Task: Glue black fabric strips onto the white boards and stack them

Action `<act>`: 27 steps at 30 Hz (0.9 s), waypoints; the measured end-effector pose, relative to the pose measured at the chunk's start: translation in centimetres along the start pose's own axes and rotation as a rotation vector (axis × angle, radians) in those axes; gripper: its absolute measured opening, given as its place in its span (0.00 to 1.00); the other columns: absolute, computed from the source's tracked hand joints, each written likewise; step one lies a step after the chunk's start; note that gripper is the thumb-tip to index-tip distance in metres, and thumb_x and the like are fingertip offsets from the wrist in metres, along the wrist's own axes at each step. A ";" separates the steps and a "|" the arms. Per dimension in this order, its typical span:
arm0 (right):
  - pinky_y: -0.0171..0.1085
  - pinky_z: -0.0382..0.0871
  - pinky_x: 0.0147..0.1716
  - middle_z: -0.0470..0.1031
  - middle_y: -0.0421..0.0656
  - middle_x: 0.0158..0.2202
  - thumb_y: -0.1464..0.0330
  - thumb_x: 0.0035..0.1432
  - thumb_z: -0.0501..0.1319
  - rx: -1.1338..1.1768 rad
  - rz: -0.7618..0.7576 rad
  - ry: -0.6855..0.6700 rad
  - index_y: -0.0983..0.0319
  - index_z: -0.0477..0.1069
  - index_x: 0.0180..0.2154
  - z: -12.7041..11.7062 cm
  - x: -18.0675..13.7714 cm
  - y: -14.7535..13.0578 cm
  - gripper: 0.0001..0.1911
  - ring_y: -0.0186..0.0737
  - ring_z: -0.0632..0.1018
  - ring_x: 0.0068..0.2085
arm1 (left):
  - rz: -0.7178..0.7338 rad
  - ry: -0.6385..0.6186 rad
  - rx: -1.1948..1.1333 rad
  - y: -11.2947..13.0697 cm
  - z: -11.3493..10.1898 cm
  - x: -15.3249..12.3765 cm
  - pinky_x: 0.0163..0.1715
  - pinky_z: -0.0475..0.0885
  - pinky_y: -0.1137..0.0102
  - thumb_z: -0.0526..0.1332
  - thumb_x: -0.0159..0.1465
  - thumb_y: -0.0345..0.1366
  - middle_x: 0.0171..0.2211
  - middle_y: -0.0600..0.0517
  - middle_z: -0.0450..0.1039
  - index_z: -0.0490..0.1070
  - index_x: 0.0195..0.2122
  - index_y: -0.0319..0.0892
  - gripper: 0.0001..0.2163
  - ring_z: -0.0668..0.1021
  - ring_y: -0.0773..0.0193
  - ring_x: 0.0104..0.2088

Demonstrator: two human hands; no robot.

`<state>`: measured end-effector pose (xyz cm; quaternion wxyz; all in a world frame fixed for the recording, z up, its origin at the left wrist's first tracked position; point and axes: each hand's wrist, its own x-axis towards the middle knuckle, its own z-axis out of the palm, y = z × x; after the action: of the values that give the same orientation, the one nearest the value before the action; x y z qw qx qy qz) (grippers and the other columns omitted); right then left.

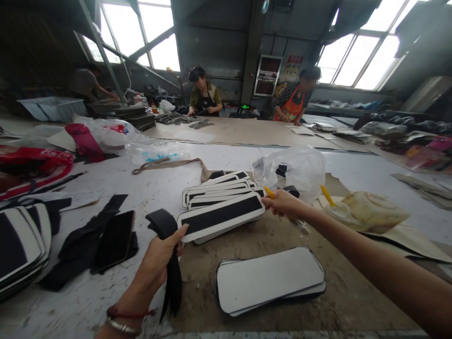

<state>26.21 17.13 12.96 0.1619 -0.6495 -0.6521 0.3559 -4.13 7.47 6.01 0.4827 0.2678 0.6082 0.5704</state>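
Note:
My left hand [159,254] is closed round a bunch of black strips [169,245] that hang down below my fist. My right hand [284,203] is closed on a yellow-handled tool [269,191] and rests at the right end of the top white panel with a black stripe [221,216]. That panel lies on a stack of striped panels [219,188]. A second stack of plain white panels [268,280] lies nearer me on the brown board [339,292].
Black fabric pieces [95,240] and more striped panels [21,245] lie at the left. A clear plastic bag [296,169], a glue-stained pot with a yellow brush [367,212] and red bags [31,165] stand around. Three people work at the far table [247,129].

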 end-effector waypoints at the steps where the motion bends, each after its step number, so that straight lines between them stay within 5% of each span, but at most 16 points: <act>1: 0.30 0.57 0.17 0.63 0.37 0.14 0.65 0.57 0.61 -0.055 0.008 0.058 0.62 0.64 0.19 -0.3 0.3 0.4 0.16 0.30 0.66 0.17 | 0.003 0.021 0.036 -0.2 0.0 0.6 0.14 0.56 0.75 0.74 0.42 0.46 0.13 0.59 0.58 0.68 0.23 0.36 0.20 0.60 0.72 0.16; 5: 0.31 0.60 0.24 0.69 0.40 0.20 0.59 0.61 0.57 -0.104 -0.009 0.214 0.63 0.68 0.22 -2.3 -1.9 1.6 0.18 0.34 0.71 0.24 | 0.028 0.097 0.086 -0.7 -0.6 -0.2 0.16 0.55 0.77 0.73 0.43 0.45 0.13 0.61 0.57 0.71 0.28 0.37 0.19 0.59 0.73 0.16; 10: 0.34 0.63 0.26 0.74 0.44 0.26 0.44 0.61 0.46 -0.033 -0.174 0.338 0.61 0.74 0.30 -2.9 -9.6 1.0 0.31 0.36 0.72 0.26 | -0.160 -0.098 0.273 -1.9 -0.5 -6.9 0.17 0.57 0.73 0.71 0.46 0.51 0.14 0.59 0.59 0.72 0.27 0.39 0.19 0.61 0.69 0.18; 14: 0.33 0.62 0.18 0.71 0.44 0.23 0.39 0.56 0.47 0.416 -0.074 0.194 0.62 0.72 0.29 1.1 -14.0 1.2 0.34 0.33 0.68 0.20 | -0.178 -0.146 0.326 -4.0 0.9 -10.8 0.21 0.61 0.72 0.69 0.47 0.53 0.19 0.56 0.66 0.74 0.32 0.39 0.21 0.66 0.65 0.22; 19: 0.30 0.66 0.21 0.74 0.43 0.28 0.43 0.52 0.58 0.836 0.030 -0.002 0.63 0.70 0.31 7.4 -14.9 1.9 0.28 0.32 0.71 0.23 | -0.171 -0.117 0.309 -5.4 1.6 -11.5 0.23 0.62 0.72 0.70 0.47 0.48 0.20 0.55 0.68 0.75 0.33 0.37 0.20 0.67 0.65 0.22; 23: 0.29 0.67 0.22 0.72 0.39 0.24 0.50 0.48 0.67 0.942 0.144 -0.009 0.63 0.67 0.32 9.8 -14.6 1.6 0.23 0.30 0.71 0.21 | -0.183 -0.166 0.309 -5.8 1.6 -11.4 0.21 0.61 0.72 0.68 0.48 0.48 0.17 0.56 0.66 0.74 0.32 0.37 0.19 0.66 0.66 0.20; 27: 0.32 0.67 0.22 0.73 0.38 0.21 0.51 0.48 0.66 0.785 0.157 0.086 0.62 0.67 0.32 9.7 -14.7 2.1 0.23 0.33 0.73 0.20 | -0.180 -0.167 0.288 -6.5 1.5 -11.2 0.22 0.62 0.72 0.67 0.49 0.46 0.18 0.55 0.67 0.73 0.31 0.37 0.17 0.67 0.66 0.21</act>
<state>22.71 0.33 8.47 0.3971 -0.6004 -0.4076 0.5618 3.04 -3.02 3.10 0.5373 0.3251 0.6629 0.4075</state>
